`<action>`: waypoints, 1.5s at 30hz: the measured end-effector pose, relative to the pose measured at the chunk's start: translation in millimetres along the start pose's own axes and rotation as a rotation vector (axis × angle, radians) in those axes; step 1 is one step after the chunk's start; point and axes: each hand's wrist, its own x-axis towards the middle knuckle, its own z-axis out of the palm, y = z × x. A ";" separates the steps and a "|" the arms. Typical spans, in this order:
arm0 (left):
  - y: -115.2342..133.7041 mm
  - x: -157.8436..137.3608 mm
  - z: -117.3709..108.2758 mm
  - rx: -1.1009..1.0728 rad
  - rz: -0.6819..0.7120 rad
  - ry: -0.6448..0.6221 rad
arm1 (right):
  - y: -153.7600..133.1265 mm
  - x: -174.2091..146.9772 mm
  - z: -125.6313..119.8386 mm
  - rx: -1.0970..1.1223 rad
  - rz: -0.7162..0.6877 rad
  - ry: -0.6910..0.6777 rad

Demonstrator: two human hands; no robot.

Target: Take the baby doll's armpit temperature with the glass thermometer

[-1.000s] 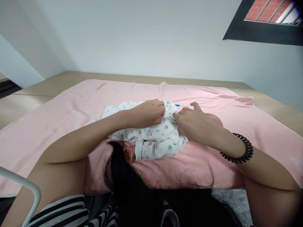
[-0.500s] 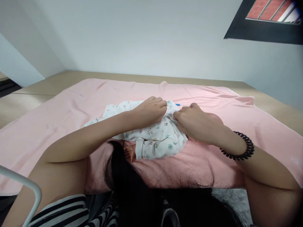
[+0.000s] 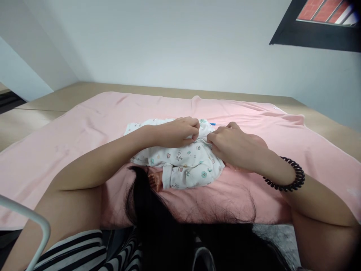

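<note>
Both arms bend at the elbows, the left forearm (image 3: 113,158) and right forearm (image 3: 278,169) angling inward. The left hand (image 3: 180,132) and right hand (image 3: 235,146) face each other slightly apart, backs upward, fingers curled, fingertips largely hidden.

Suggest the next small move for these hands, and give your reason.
Perhaps smooth the white printed garment at its waist-side creases: the cloth wrinkles between the left hand and the right hand, both at it already. Whether they grip it is hidden.
</note>
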 end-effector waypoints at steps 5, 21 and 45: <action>2.6 2.3 6.5 0.197 -0.050 0.027 | -1.3 -2.3 -2.8 -0.016 -0.007 0.027; 13.3 1.4 14.6 0.854 0.082 0.230 | 7.4 -13.3 -5.8 -0.077 -0.029 0.138; -16.0 -30.5 -41.1 0.163 -0.062 -0.170 | -3.4 -37.7 -19.5 0.126 -0.168 -0.050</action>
